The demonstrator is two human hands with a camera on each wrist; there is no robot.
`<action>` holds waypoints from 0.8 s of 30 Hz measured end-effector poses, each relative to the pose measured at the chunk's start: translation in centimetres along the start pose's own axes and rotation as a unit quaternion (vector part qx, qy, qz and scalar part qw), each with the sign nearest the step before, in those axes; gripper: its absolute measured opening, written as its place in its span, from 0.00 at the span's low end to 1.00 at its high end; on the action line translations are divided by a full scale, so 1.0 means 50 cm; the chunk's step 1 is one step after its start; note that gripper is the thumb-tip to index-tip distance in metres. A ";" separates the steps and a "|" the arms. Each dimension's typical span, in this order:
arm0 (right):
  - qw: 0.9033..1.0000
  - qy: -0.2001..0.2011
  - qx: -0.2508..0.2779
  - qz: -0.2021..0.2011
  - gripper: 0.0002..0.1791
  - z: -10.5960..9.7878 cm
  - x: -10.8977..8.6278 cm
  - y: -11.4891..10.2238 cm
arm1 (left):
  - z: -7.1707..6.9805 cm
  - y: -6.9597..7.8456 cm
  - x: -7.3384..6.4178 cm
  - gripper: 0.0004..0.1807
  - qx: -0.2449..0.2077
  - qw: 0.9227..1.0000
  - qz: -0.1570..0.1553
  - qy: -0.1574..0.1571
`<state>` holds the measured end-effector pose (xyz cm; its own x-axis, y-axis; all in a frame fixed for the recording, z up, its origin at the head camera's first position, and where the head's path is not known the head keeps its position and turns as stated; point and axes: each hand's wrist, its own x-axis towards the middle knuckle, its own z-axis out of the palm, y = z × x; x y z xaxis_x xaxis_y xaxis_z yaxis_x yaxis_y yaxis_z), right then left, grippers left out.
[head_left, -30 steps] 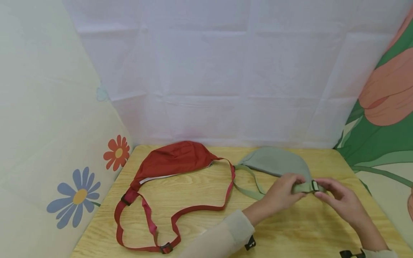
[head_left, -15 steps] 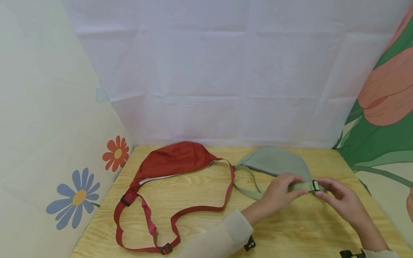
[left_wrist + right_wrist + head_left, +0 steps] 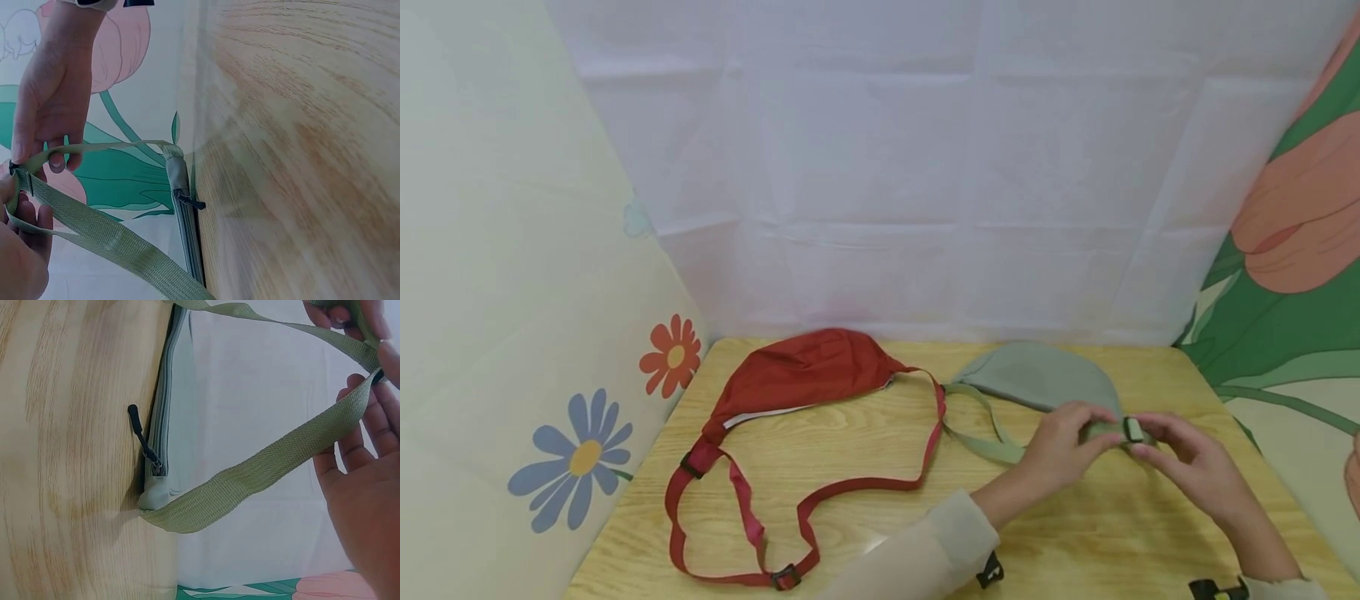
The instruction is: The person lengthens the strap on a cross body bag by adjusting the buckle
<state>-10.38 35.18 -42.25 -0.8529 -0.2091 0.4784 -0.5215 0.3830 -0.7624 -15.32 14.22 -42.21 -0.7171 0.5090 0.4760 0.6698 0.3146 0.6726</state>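
A grey-green waist bag lies at the back right of the table, its light-green strap raised in front of it. My left hand pinches the strap just left of a dark slide buckle. At the buckle's right side, my right hand holds it between thumb and fingers. In the left wrist view the strap makes a small loop at the left fingers, and part of the buckle is hidden. The right wrist view shows the bag's zipper with a dark pull.
A red waist bag lies at the back left, its red strap looped towards the front. The green strap touches the red strap near the middle. A white sheet hangs behind the table; flowered sheets stand either side.
My left hand has shifted slightly right, closer to the buckle, and the strap between the hands has bunched up. The buckle has tilted a little; the right hand stays nearly in place.
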 end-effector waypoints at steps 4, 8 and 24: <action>1.000 -0.009 0.001 -0.001 0.22 -0.001 0.002 -0.001 | 0.000 0.006 0.001 0.15 -0.014 1.000 -0.007 0.005; 1.000 -0.008 -0.002 0.006 0.22 -0.002 0.002 -0.002 | 0.001 0.008 0.002 0.16 -0.025 1.000 -0.014 0.001; 0.998 0.031 -0.045 0.021 0.20 0.005 0.000 -0.009 | -0.011 -0.001 -0.003 0.21 0.045 0.998 -0.024 -0.032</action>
<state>-10.13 34.77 -42.02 -0.8689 -0.1357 0.4761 -0.4795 0.4697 -0.7413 -15.35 13.69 -42.03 -0.7368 0.5408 0.4058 0.6520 0.4096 0.6380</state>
